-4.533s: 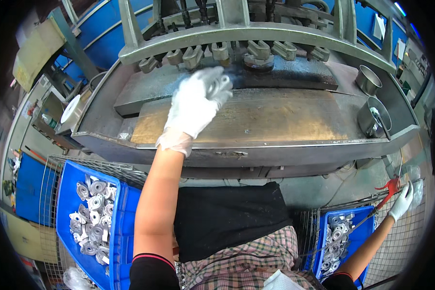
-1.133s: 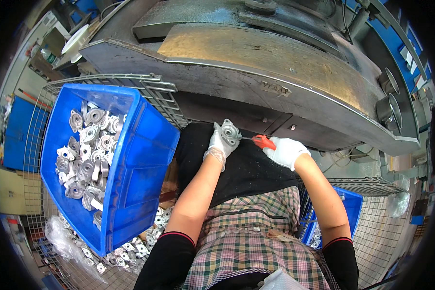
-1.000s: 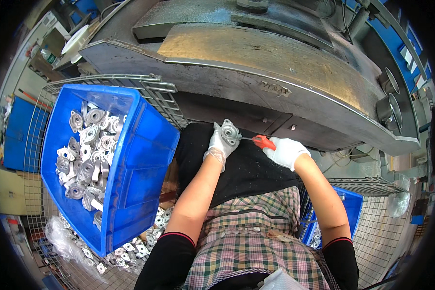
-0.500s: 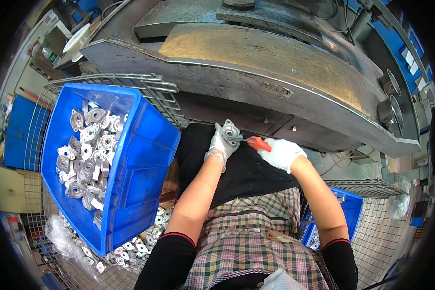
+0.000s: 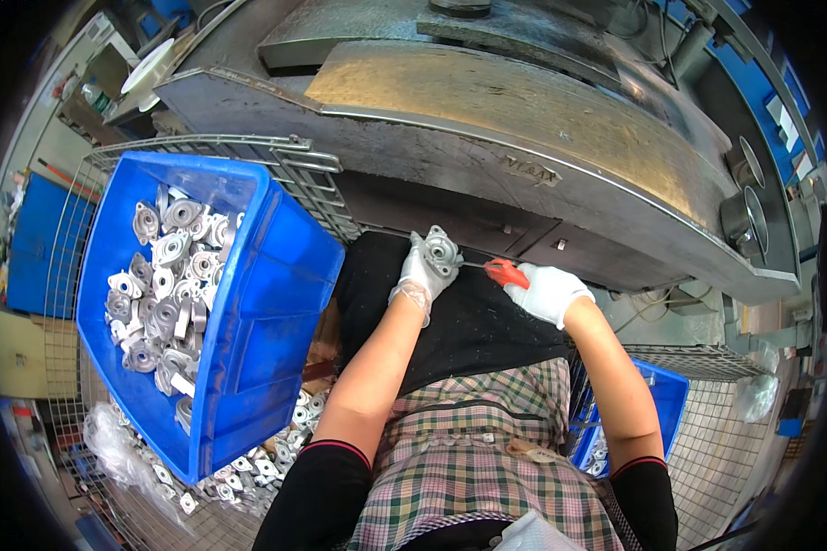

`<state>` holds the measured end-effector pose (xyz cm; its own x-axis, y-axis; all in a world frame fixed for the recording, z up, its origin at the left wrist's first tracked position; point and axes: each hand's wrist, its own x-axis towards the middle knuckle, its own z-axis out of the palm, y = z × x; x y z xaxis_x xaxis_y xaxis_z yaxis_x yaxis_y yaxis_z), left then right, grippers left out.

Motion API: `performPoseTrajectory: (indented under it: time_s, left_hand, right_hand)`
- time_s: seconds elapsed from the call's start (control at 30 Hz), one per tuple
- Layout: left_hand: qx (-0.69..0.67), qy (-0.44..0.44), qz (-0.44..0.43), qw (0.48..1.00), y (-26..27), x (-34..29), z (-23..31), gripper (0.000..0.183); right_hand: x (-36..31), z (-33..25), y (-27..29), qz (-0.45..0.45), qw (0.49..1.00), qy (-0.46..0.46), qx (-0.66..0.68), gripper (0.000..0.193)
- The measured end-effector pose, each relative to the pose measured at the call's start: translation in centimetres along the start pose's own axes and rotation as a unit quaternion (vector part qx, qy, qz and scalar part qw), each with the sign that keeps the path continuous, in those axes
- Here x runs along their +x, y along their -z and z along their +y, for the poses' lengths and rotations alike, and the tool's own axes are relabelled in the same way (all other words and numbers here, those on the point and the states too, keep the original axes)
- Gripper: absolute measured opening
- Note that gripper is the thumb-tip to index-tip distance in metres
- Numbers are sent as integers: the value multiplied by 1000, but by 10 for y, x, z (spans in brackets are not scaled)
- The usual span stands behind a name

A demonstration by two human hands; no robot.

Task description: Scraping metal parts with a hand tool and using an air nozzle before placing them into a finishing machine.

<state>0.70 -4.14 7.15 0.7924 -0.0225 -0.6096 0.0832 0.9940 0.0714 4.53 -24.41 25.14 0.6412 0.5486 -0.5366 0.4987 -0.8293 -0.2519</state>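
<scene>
My left hand [image 5: 423, 272], in a white glove, holds a small grey metal casting [image 5: 441, 248] over my black apron, just under the front edge of the steel machine table [image 5: 487, 101]. My right hand [image 5: 549, 292], also gloved, grips a red-handled tool [image 5: 505, 272] whose thin metal tip points left and reaches the casting. A blue crate [image 5: 266, 303] with several similar grey castings [image 5: 161, 294] stands tilted at my left.
The crate rests in a wire mesh basket [image 5: 285, 170]; loose castings [image 5: 266, 459] and a plastic bag lie beneath it. A second blue crate [image 5: 652, 404] sits low at my right on wire mesh. Two round metal cups [image 5: 744, 220] stand on the table's right end.
From reaching onto the machine table with my left hand, I have brought both hands together at my lap. Over the last second the red tool's tip moved in to the casting.
</scene>
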Motion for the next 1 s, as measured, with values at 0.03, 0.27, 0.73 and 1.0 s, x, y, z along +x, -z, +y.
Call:
performPoseTrajectory:
  time_s: [0.03, 0.27, 0.73, 1.0]
  left_hand:
    - [-10, -3, -10, 1000, 3, 0, 3, 46]
    - [-970, 197, -63, 126, 4, -12, 1, 51]
    - [-973, 148, -54, 170, 18, -5, -1, 54]
    - [-861, 204, -78, 460, 27, 10, 4, 54]
  right_hand:
    - [0, -3, 1, -1, 1000, 4, -2, 44]
    - [10, -27, 0, 20, 999, 39, 8, 44]
    - [49, -35, 11, -1, 999, -6, 48, 41]
    - [55, -29, 10, -19, 998, -19, 59, 42]
